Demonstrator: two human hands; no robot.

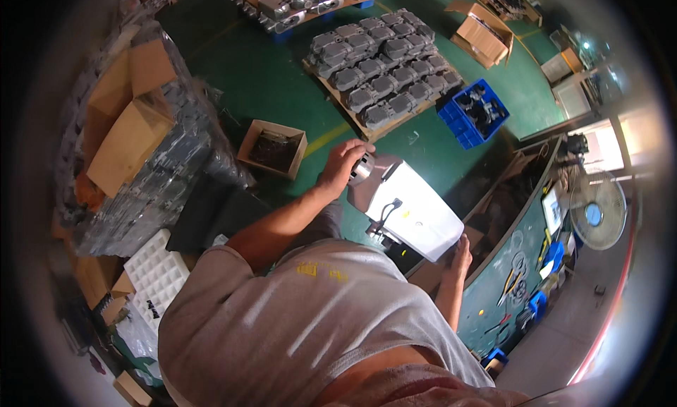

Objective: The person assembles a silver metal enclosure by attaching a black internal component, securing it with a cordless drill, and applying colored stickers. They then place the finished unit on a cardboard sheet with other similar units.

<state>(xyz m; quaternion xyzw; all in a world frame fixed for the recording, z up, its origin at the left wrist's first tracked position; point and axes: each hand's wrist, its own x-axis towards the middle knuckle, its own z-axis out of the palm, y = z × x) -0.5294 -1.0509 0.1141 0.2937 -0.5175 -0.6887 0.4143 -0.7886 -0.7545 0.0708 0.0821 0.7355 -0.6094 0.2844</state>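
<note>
A white boxy motor unit (pixel 422 208) is held up in front of my body, tilted, between my two hands. A short black cable loops out of its side. My left hand (pixel 342 168) is wrapped round the ribbed metal round part (pixel 362 167) at its far-left end. Its near-right end is gripped by my right hand (pixel 461 257), whose fingers are partly hidden behind the casing. Beside my right forearm lies the green workbench (pixel 486 305), with pliers (pixel 508 286) and other hand tools on it.
Grey castings (pixel 384 86) fill a pallet ahead, beside a blue crate (pixel 474 112) of parts. An open carton (pixel 273 149) stands on the green floor. Wrapped stacked parts with a cardboard box (pixel 130 139) rise at left. A fan (pixel 596 209) stands right of the bench.
</note>
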